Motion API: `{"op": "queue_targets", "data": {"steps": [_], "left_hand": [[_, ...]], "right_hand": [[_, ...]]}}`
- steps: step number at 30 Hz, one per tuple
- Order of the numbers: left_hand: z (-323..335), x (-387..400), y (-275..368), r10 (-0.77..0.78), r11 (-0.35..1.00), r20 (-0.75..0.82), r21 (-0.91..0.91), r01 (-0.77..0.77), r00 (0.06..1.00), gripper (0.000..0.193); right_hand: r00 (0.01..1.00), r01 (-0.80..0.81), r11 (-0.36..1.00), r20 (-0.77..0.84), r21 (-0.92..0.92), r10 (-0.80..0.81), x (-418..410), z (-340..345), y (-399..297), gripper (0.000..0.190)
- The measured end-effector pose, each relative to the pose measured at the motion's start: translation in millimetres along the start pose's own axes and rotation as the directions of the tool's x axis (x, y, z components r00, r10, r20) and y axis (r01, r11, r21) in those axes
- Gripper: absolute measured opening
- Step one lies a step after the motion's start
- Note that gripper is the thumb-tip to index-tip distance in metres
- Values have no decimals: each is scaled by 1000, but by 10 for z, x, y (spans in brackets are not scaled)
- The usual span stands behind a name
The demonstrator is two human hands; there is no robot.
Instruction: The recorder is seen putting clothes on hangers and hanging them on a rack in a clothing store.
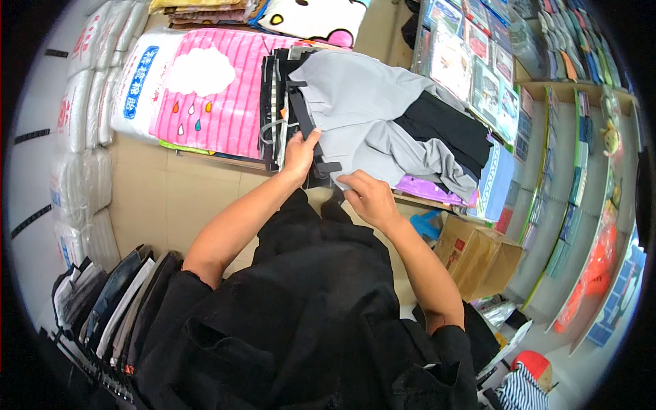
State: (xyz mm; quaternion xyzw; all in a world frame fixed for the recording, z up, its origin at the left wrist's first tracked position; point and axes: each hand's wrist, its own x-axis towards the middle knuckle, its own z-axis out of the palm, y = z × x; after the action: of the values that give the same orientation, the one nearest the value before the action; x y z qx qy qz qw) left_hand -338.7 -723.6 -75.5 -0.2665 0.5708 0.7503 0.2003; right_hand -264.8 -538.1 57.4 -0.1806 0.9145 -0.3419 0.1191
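Note:
My left hand is closed on a black clip hanger, its thumb along the bar. The hanger lies across the edge of a light grey garment, probably trousers, spread over the pile. With bent fingers, my right hand pinches the garment's near corner, just right of the hanger's lower clip. Folded black cloth lies under and beside the grey garment. To the left of the hanger is a stack of dark garments on hangers.
Pink packaged bedding lies left on the display table. Clothes on a rack stand at lower left. A cardboard box sits on the floor at right, before the shelves. White wrapped packs are stacked at far left.

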Motion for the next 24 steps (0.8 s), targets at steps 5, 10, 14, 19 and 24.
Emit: {"op": "queue_targets", "data": {"steps": [5, 10, 14, 19, 24], "left_hand": [[141, -182, 223, 251, 945, 13, 211, -248, 968, 38], [475, -800, 739, 557, 714, 185, 392, -580, 810, 36], [699, -1445, 988, 600, 612, 350, 377, -695, 719, 36], [914, -2203, 1208, 628, 451, 549, 322, -833, 552, 33], [885, -3251, 1326, 623, 443, 549, 340, -830, 557, 24]], "right_hand": [[988, -145, 943, 2, 298, 151, -337, -80, 18, 30], [833, -454, 744, -64, 490, 550, -1061, 156, 768, 28], [631, -618, 335, 194, 712, 751, -1498, 179, 1314, 59], [594, -387, -146, 367, 911, 716, -2000, 206, 1855, 101], [750, -213, -420, 423, 882, 509, -2066, 270, 1978, 116]]}}
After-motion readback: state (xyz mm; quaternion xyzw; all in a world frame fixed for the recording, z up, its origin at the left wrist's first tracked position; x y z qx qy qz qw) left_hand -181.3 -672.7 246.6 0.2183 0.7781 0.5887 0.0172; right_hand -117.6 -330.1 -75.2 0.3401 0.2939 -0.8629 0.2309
